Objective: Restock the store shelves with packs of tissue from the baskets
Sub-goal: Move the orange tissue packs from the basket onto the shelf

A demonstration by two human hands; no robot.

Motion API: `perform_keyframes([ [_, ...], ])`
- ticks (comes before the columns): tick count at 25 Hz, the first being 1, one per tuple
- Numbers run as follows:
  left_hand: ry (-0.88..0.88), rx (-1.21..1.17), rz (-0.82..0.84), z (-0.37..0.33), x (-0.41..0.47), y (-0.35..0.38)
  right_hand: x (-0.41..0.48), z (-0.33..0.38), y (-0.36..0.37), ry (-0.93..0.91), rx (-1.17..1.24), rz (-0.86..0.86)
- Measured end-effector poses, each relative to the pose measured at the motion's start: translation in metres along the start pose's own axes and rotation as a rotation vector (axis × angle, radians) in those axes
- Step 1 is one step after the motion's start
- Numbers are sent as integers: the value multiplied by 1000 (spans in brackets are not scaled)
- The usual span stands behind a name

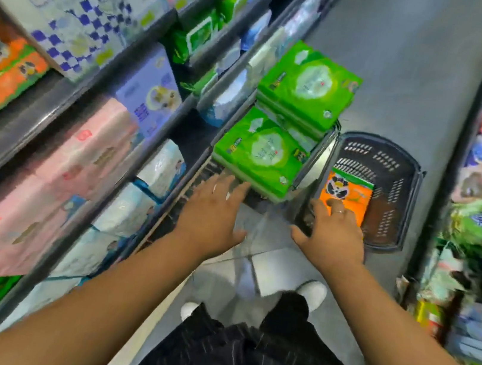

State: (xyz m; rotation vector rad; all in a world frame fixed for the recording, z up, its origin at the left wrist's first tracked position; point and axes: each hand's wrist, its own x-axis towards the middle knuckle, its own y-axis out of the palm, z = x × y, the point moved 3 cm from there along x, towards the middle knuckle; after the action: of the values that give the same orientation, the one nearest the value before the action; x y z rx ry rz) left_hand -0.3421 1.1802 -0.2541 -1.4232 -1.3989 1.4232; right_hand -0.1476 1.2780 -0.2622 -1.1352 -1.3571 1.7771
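Both my hands are out over the floor with fingers spread and nothing in them: my left hand (213, 209) hovers just short of the nearer green tissue pack (258, 152), which sits on a basket with a second green pack (306, 90) behind it, and my right hand (332, 230) hangs over the orange tissue pack (345, 195) lying in the dark basket (391, 173) beside it. These film-wrapped packs should be light and squashy, and the glossy wrap is probably slick. I'd clamp the green pack by its two opposite short sides, palms flat, rather than pinching the loose film.
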Motion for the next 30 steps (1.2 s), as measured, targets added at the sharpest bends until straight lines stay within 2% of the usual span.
perform_keyframes([
  [3, 110, 47, 44, -69, 52, 12, 11, -75, 0, 68, 19, 35],
  [10, 197, 8, 175, -207, 163, 57, 56, -226, 14, 110, 46, 234],
  [15, 137, -67, 238, -239, 223, 85, 105, -281, 27, 122, 29, 294],
  [21, 13, -266, 345, -250, 323, 133, 207, -328, 59, 180, 38, 349],
  [24, -3, -328, 448, -258, 375, 189, 265, -353, 99, 205, 53, 362],
  [30, -232, -503, 493, -266, 456, 333, 394, -399, 219, 162, 11, 383],
])
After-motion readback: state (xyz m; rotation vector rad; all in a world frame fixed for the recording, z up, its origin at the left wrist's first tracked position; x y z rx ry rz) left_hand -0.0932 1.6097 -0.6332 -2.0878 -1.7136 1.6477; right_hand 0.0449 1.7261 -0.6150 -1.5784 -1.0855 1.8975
